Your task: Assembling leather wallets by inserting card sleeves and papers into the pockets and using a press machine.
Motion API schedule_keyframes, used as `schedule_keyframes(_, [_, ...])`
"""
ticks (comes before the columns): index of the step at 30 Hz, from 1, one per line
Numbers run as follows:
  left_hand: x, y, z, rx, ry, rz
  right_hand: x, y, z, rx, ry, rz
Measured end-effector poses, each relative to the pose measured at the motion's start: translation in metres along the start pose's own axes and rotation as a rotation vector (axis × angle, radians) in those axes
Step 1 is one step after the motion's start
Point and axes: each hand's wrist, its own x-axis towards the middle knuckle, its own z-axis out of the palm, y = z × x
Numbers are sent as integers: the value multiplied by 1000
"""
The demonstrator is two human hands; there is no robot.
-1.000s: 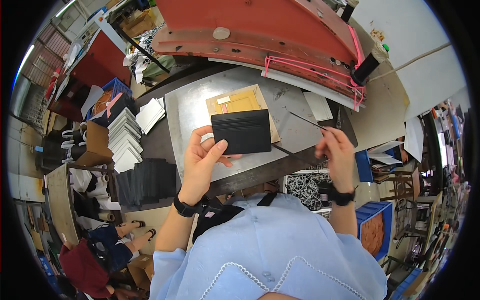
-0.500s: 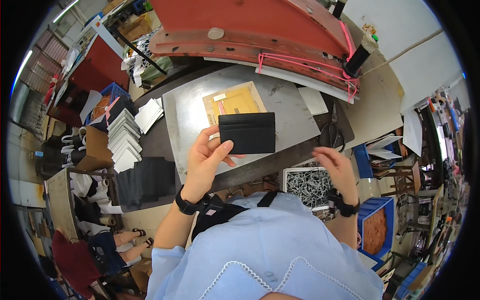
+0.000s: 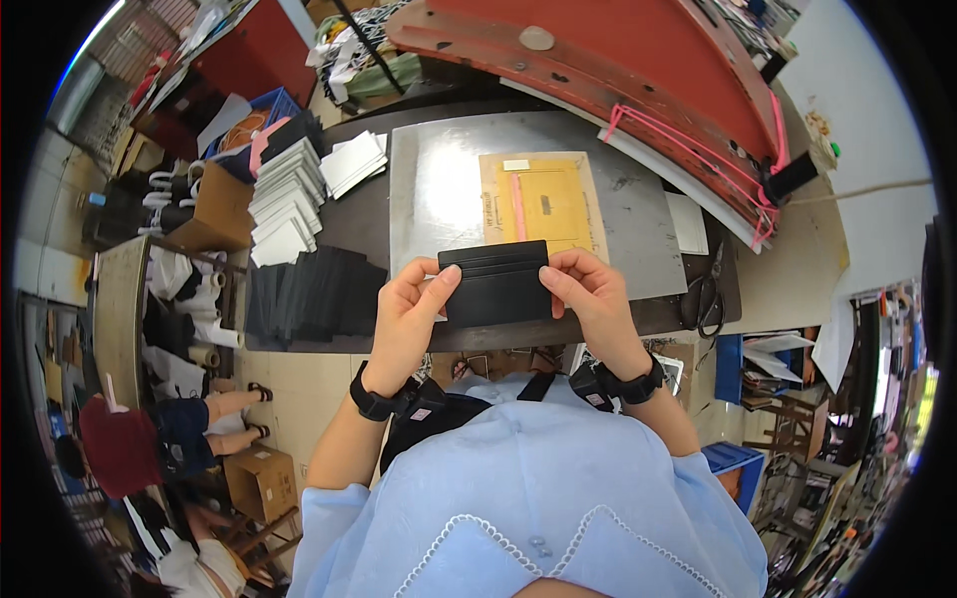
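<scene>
A flat black card holder point(image 3: 495, 294) with several slot edges along its top is held up over the near edge of the table. Its left side is pinched by my left hand point(image 3: 410, 311), thumb on the front face. At the opposite side, my right hand point(image 3: 594, 304) grips it the same way, thumb in front and fingers behind. Just beyond it, a yellow template board point(image 3: 543, 199) with a pink strip lies on the grey metal plate point(image 3: 434, 214). Part of that board is hidden behind the card holder.
Left on the table are fanned white pieces point(image 3: 287, 194) and a stack of black pieces point(image 3: 309, 297). Black scissors point(image 3: 706, 299) lie at the right. A red machine beam point(image 3: 598, 50) overhangs the far side. Another person point(image 3: 130, 448) is at the lower left.
My right hand has come in from the right and taken the card holder's right side. The card holder sits slightly lower, and the view has turned so the table appears shifted right.
</scene>
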Motion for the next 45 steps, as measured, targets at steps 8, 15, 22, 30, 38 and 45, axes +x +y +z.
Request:
schedule_keyframes(8, [-5,-11,-24,128,61,51,19,19,20,-41,8,47])
schedule_keyframes(15, [-9,-13,-45,177,139,48,28,32,22,61,79,-20])
schedule_keyframes(22, [1,-10,-53,-25,0,-92,31,37,31,119,58,66])
schedule_keyframes(30, [1,6,-23,63,96,69,27,26,47,40,-26,6])
schedule_keyframes(38, [-18,19,-14,-5,178,170,15,1,70,213,-111,24])
schedule_keyframes(45, [-26,16,-4,-107,150,151,13,-1,78,121,-75,-107])
